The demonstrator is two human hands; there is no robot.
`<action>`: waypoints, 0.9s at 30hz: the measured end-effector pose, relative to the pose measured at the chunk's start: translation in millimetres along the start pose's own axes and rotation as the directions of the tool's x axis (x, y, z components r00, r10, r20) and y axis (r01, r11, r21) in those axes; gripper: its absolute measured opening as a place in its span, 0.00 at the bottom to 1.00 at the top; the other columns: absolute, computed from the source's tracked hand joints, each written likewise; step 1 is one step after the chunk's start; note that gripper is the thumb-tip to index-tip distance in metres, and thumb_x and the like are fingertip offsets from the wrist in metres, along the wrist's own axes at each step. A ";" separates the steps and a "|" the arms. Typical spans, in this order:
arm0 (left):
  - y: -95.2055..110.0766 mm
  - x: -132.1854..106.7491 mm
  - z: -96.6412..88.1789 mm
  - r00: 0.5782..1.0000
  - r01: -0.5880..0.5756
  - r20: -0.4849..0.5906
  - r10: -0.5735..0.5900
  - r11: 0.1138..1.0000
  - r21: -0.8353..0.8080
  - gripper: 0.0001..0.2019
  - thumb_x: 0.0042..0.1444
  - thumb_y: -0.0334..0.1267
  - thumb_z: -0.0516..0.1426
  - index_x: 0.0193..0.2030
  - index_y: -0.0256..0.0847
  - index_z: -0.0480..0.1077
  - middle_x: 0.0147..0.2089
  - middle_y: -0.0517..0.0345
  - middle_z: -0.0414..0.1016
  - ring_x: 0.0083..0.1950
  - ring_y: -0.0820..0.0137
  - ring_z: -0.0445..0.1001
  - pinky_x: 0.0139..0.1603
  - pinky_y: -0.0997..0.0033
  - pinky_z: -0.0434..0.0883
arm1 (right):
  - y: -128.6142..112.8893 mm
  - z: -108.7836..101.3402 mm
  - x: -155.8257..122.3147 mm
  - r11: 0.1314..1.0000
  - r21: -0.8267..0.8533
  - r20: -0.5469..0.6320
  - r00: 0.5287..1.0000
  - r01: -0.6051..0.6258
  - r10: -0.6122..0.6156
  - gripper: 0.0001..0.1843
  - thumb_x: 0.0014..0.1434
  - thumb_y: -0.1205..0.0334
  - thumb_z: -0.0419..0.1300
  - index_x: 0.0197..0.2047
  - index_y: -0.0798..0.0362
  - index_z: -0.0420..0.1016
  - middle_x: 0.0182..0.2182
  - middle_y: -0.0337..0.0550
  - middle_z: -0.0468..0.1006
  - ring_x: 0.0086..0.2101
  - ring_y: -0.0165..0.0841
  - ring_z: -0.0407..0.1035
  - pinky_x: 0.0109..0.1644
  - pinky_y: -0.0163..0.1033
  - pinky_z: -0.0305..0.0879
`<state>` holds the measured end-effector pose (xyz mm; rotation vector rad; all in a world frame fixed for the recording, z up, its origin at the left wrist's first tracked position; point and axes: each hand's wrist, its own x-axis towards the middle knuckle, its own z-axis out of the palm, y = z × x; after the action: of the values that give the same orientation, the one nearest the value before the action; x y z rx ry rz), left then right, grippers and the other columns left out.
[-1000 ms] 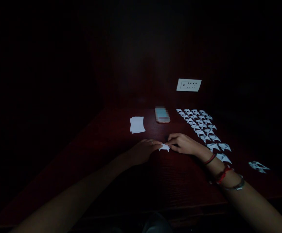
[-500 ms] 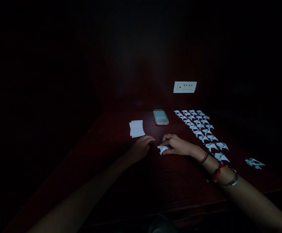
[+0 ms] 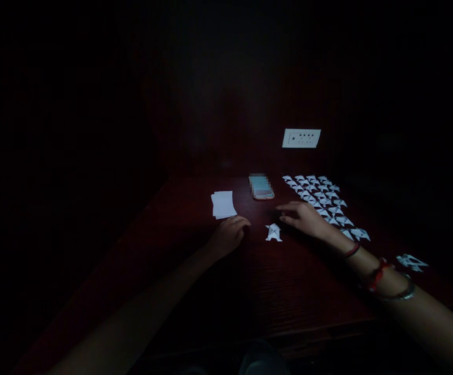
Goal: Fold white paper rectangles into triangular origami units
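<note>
A small folded white paper piece (image 3: 274, 233) lies on the dark red table (image 3: 289, 291) between my hands, touched by neither. My right hand (image 3: 303, 219) rests just right of it with fingers stretched flat toward the phone, holding nothing. My left hand (image 3: 229, 234) sits left of it, fingers loosely curled, close to a stack of white paper squares (image 3: 223, 203). Red thread bands and a metal bangle circle my right wrist.
Several folded white paper pieces (image 3: 324, 200) lie in rows at the right, partly behind my right forearm. Another folded piece (image 3: 412, 261) lies apart at the far right. A phone (image 3: 261, 187) lies at the back centre. A white wall socket (image 3: 301, 138) is behind. Surroundings are dark.
My right hand let go of the folded paper piece and moved back and right, opening flat. The piece now lies free on the table. My left hand stayed nearly still.
</note>
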<state>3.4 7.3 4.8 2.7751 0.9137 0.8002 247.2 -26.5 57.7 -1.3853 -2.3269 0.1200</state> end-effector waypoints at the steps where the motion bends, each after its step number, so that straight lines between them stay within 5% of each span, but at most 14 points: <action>1: -0.6 0.2 0.4 1.000 0.001 -0.003 -0.001 1.000 0.005 0.16 0.49 0.23 0.45 0.43 0.39 0.63 0.45 0.57 0.66 0.47 0.71 0.64 0.50 0.65 0.62 | -4.7 2.5 -2.0 0.994 -0.005 0.008 0.994 -0.106 0.106 0.20 0.53 0.56 0.53 0.48 0.54 0.66 0.40 0.48 0.72 0.39 0.36 0.67 0.42 0.41 0.62; 4: -2.8 0.6 2.0 1.000 0.011 -0.018 -0.011 1.000 0.023 0.16 0.48 0.23 0.45 0.42 0.39 0.64 0.45 0.57 0.66 0.47 0.71 0.64 0.50 0.66 0.62 | -28.8 13.6 -5.9 0.956 -0.114 0.133 0.949 -0.270 0.284 0.31 0.49 0.45 0.52 0.52 0.57 0.59 0.33 0.53 0.74 0.33 0.39 0.69 0.33 0.39 0.63; 7: -5.1 0.2 3.2 0.999 0.021 -0.027 -0.020 0.999 0.031 0.16 0.48 0.23 0.44 0.42 0.39 0.64 0.44 0.57 0.67 0.47 0.71 0.64 0.50 0.66 0.62 | -51.3 22.6 -5.2 0.900 -0.272 0.107 0.919 -0.340 0.379 0.32 0.49 0.48 0.54 0.54 0.57 0.54 0.33 0.55 0.74 0.32 0.39 0.69 0.30 0.38 0.61; 14: -7.0 -0.5 2.8 1.000 0.009 -0.010 -0.009 0.999 0.030 0.15 0.48 0.23 0.45 0.41 0.38 0.64 0.44 0.57 0.67 0.46 0.71 0.64 0.50 0.66 0.62 | -28.7 15.3 -4.3 0.975 -0.121 0.147 0.968 -0.187 0.204 0.31 0.45 0.69 0.58 0.53 0.52 0.55 0.39 0.48 0.72 0.38 0.35 0.67 0.38 0.36 0.60; 18: -5.1 -0.8 2.1 1.000 0.008 -0.007 -0.008 0.999 0.031 0.15 0.48 0.23 0.45 0.42 0.38 0.64 0.44 0.57 0.66 0.47 0.71 0.64 0.50 0.66 0.61 | -6.4 12.6 -5.5 0.991 0.019 0.183 0.975 -0.134 0.128 0.37 0.43 0.63 0.61 0.56 0.56 0.53 0.46 0.51 0.66 0.44 0.37 0.62 0.45 0.40 0.58; 22: -4.8 -0.8 2.6 1.000 0.015 -0.014 -0.014 0.999 0.048 0.16 0.49 0.23 0.46 0.43 0.39 0.63 0.45 0.56 0.65 0.47 0.70 0.63 0.50 0.65 0.61 | 2.5 15.3 -1.4 0.996 -0.007 0.232 0.969 -0.085 0.084 0.23 0.42 0.57 0.61 0.42 0.58 0.69 0.40 0.50 0.68 0.43 0.38 0.61 0.45 0.40 0.58; 27: -4.2 4.8 6.8 1.000 0.015 -0.021 -0.013 0.996 0.089 0.15 0.50 0.23 0.46 0.43 0.39 0.62 0.46 0.57 0.64 0.47 0.70 0.63 0.49 0.65 0.61 | 10.4 5.0 7.1 0.999 0.020 0.202 0.979 -0.025 0.020 0.16 0.42 0.57 0.62 0.35 0.56 0.71 0.34 0.44 0.66 0.36 0.33 0.62 0.41 0.37 0.59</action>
<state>8.0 13.9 0.0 2.8376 0.9952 0.8063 250.9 -14.6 52.4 -1.4486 -2.4642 0.3063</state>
